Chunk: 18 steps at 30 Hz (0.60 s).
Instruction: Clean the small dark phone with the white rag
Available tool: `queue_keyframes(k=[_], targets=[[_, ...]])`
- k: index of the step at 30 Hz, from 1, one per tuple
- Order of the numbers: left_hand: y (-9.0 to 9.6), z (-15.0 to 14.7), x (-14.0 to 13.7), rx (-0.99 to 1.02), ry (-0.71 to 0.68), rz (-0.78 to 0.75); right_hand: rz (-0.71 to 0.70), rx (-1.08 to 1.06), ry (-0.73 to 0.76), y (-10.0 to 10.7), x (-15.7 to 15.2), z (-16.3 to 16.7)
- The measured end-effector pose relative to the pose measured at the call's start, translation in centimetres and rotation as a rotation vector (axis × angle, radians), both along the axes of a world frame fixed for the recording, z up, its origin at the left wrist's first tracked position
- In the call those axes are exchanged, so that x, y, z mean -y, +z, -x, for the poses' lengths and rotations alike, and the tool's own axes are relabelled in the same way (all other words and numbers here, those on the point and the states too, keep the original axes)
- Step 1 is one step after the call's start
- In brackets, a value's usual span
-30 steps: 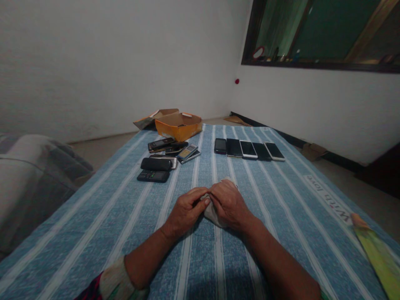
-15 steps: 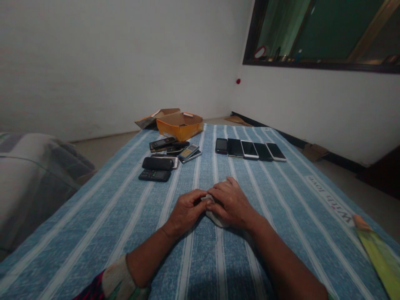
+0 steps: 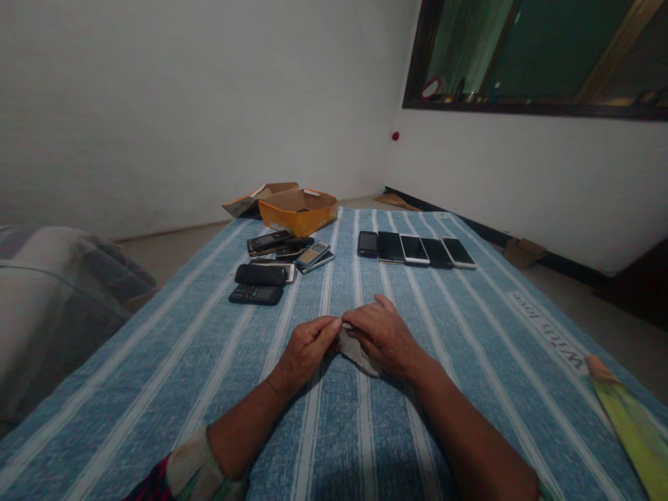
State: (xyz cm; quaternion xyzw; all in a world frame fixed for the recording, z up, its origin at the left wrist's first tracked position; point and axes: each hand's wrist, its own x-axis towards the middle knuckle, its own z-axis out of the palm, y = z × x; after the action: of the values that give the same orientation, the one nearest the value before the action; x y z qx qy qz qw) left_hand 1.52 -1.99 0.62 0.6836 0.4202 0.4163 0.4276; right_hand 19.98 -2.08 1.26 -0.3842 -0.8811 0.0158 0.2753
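Observation:
Both hands meet just above the striped blue cloth at the middle of the view. My right hand (image 3: 383,339) is closed around a crumpled pale grey cloth (image 3: 358,353), whose loose end hangs below the fingers. My left hand (image 3: 307,348) is pinched shut against the right fingertips, thumb on top. What lies between its fingers is hidden by the hands. Beyond them to the left is a loose group of old mobile phones, with a black keypad phone (image 3: 255,295) nearest. To the right, several smartphones lie side by side, among them a white-framed smartphone (image 3: 415,250).
An open orange cardboard box (image 3: 300,217) stands at the far end of the striped blue bedspread (image 3: 209,362), its lid beside it. A yellow-green item (image 3: 626,424) lies at the right edge. Fabric-covered furniture (image 3: 57,299) stands at left; walls rise behind.
My left thumb has shifted up off the grey cloth, and more of the cloth shows beneath my right fingers. The phones and box keep their places; the view has shifted slightly.

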Motion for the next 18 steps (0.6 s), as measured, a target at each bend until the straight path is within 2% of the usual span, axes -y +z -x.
queue_keyframes(k=[18], targets=[[-0.07,-0.06,0.14,0.032,-0.005,0.051,-0.016,0.170,-0.114,0.44,-0.15,-0.30]])
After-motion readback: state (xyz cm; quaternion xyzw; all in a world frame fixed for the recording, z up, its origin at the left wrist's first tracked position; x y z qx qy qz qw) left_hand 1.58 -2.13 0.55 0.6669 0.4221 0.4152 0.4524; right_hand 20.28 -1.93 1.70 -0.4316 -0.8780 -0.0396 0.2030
